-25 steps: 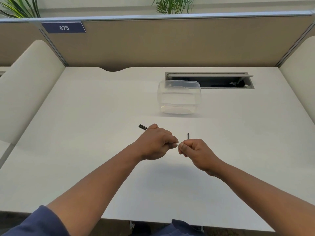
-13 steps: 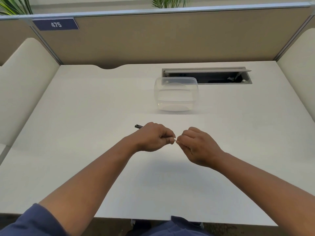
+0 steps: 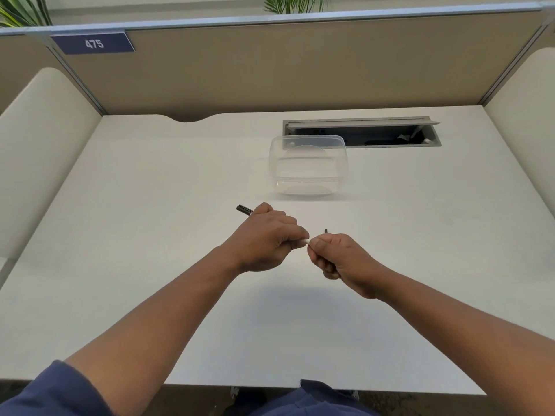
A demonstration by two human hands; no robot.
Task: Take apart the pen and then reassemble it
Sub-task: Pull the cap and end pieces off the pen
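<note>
White desk, black pen, navy sign

The desk (image 3: 150, 235) is plain white with no pattern. The pen (image 3: 244, 209) shows black where its end sticks out behind the left hand's (image 3: 267, 235) fingers (image 3: 295, 232), and a small white bit (image 3: 308, 241) shows between the two hands' fingertips — a thin dark tip (image 3: 326, 231) rises just above the right hand (image 3: 342, 256). The container (image 3: 309, 166) beyond the fingers is clear and colourless. The partition (image 3: 300, 61) is tan, its sign (image 3: 93, 43) navy with white "475"; the sleeve (image 3: 57, 391) is navy blue.
</note>
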